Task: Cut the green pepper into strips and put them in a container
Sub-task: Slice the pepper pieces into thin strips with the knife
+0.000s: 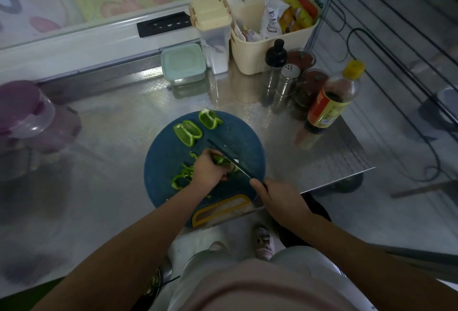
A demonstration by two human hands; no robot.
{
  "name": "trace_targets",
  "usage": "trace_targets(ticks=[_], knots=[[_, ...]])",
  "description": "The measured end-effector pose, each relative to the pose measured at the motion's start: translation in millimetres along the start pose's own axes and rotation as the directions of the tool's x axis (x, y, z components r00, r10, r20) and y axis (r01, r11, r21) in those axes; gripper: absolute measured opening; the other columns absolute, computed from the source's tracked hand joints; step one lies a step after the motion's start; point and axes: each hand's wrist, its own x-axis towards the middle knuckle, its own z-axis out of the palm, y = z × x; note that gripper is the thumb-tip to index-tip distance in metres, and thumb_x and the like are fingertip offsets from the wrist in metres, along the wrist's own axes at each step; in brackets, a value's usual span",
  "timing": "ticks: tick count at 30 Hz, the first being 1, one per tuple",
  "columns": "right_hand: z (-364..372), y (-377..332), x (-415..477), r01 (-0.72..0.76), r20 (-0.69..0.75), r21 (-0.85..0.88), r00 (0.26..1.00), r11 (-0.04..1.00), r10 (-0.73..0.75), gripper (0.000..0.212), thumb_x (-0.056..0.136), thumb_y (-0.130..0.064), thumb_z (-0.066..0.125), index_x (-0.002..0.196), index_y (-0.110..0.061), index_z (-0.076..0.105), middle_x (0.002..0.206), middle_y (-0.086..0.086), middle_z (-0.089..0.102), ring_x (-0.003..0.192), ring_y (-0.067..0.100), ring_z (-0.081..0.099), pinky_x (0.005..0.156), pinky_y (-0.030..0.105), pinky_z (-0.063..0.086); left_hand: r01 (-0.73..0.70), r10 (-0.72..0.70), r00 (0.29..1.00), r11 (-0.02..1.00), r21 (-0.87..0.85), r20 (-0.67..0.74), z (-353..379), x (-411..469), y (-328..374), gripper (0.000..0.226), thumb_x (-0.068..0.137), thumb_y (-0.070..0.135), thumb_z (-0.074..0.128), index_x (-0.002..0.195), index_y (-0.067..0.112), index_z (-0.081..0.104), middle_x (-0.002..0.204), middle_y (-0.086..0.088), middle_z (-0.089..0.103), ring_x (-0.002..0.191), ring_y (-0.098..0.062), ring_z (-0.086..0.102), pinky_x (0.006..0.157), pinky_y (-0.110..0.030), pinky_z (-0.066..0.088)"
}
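A round dark-blue cutting board (163,159) lies on the steel counter. My left hand (209,170) holds a green pepper piece (221,160) down on the board with curled fingers. My right hand (281,198) grips the handle of a dark knife (229,159), whose blade lies across that piece. Thin cut strips (183,177) are piled left of my left hand. Two larger uncut pepper pieces, one at centre (188,133) and one farther back (210,118), rest on the board's far side. A lidded pale-green container (183,63) stands at the back of the counter.
A purple-lidded jar (29,115) stands at the left. Sauce bottle (329,105), shakers (285,83) and jars crowd the right back, behind them a cream basket (257,55) of packets. The counter's front edge runs just under the board's yellow handle (220,209). Wire rack on the right.
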Motion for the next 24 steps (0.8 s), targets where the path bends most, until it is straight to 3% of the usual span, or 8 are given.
trace_targets(ticks=[3, 6, 9, 13, 16, 20, 22, 24], knots=[[10, -3, -2, 0.005, -0.016, -0.039, 1.0, 0.999, -0.006, 0.055, 0.094, -0.056, 0.021, 0.093, -0.011, 0.054, 0.087, 0.012, 0.065, 0.081, 0.029, 0.061, 0.071, 0.037, 0.044, 0.07, -0.071, 0.997, 0.995, -0.065, -0.006, 3, -1, 1, 0.041, 0.079, -0.002, 0.069, 0.112, 0.008, 0.047, 0.106, -0.016, 0.062, 0.076, -0.031, 0.067, 0.052, -0.033, 0.058], [18, -1, -3, 0.006, -0.006, -0.087, 1.0, 0.996, -0.006, 0.077, 0.085, -0.067, 0.004, 0.103, -0.012, 0.055, 0.093, 0.012, 0.065, 0.085, 0.029, 0.061, 0.066, 0.035, 0.04, 0.127, -0.128, 0.992, 0.983, -0.133, 0.002, 4, -4, 4, 0.038, 0.082, -0.002, 0.066, 0.111, 0.011, 0.044, 0.105, -0.016, 0.061, 0.076, -0.029, 0.066, 0.05, -0.03, 0.057], [22, -2, -4, -0.057, -0.009, -0.003, 0.998, 0.998, 0.057, 0.06, 0.091, -0.06, 0.019, 0.098, -0.013, 0.056, 0.091, 0.012, 0.067, 0.085, 0.03, 0.062, 0.071, 0.038, 0.047, 0.14, -0.141, 0.99, 0.976, -0.165, 0.005, 5, -6, 4, 0.035, 0.086, 0.0, 0.062, 0.117, 0.008, 0.048, 0.098, -0.015, 0.061, 0.069, -0.025, 0.064, 0.049, -0.029, 0.057], [28, -5, -6, -0.086, -0.027, -0.018, 0.996, 0.996, 0.086, 0.056, 0.094, -0.057, 0.022, 0.099, -0.013, 0.056, 0.092, 0.012, 0.066, 0.087, 0.03, 0.062, 0.072, 0.038, 0.047, 0.134, -0.136, 0.991, 0.987, -0.085, -0.015, 6, -8, 3, 0.034, 0.089, 0.002, 0.057, 0.121, 0.005, 0.049, 0.095, -0.019, 0.063, 0.062, -0.024, 0.063, 0.042, -0.027, 0.054], [28, -6, -7, -0.114, -0.014, -0.046, 0.993, 0.992, 0.113, 0.055, 0.095, -0.056, 0.022, 0.101, -0.013, 0.055, 0.094, 0.011, 0.066, 0.088, 0.03, 0.062, 0.07, 0.036, 0.045, 0.126, -0.127, 0.992, 0.992, -0.018, -0.024, 7, -11, 4, 0.034, 0.088, 0.004, 0.058, 0.121, 0.004, 0.048, 0.081, -0.013, 0.061, 0.056, -0.02, 0.061, 0.038, -0.025, 0.051], [30, -11, -9, -0.092, 0.003, -0.113, 0.996, 0.989, 0.093, 0.072, 0.089, -0.059, 0.002, 0.11, -0.013, 0.053, 0.1, 0.011, 0.064, 0.092, 0.03, 0.061, 0.069, 0.035, 0.041, 0.112, -0.111, 0.993, 0.993, 0.033, -0.041, 7, -12, 9, 0.033, 0.087, 0.004, 0.057, 0.119, 0.005, 0.049, 0.079, -0.012, 0.061, 0.054, -0.021, 0.06, 0.037, -0.025, 0.05], [31, -12, -9, -0.09, 0.016, -0.137, 0.995, 0.986, 0.094, 0.056, 0.097, -0.048, 0.012, 0.118, -0.013, 0.051, 0.098, 0.01, 0.06, 0.095, 0.029, 0.06, 0.068, 0.034, 0.039, 0.097, -0.094, 0.994, 0.993, 0.071, -0.049, 7, -12, 12, 0.033, 0.087, 0.005, 0.057, 0.118, 0.005, 0.049, 0.084, -0.013, 0.062, 0.055, -0.02, 0.061, 0.038, -0.025, 0.05], [30, -15, -10, -0.027, 0.079, -0.252, 0.996, 0.967, 0.048, 0.043, 0.102, -0.03, 0.02, 0.137, -0.013, 0.038, 0.108, 0.012, 0.054, 0.1, 0.029, 0.057, 0.069, 0.033, 0.037, 0.095, -0.089, 0.995, 0.989, 0.113, -0.051, 7, -11, 13, 0.031, 0.086, 0.007, 0.058, 0.116, 0.006, 0.05, 0.085, -0.013, 0.062, 0.055, -0.02, 0.061, 0.038, -0.026, 0.051]])
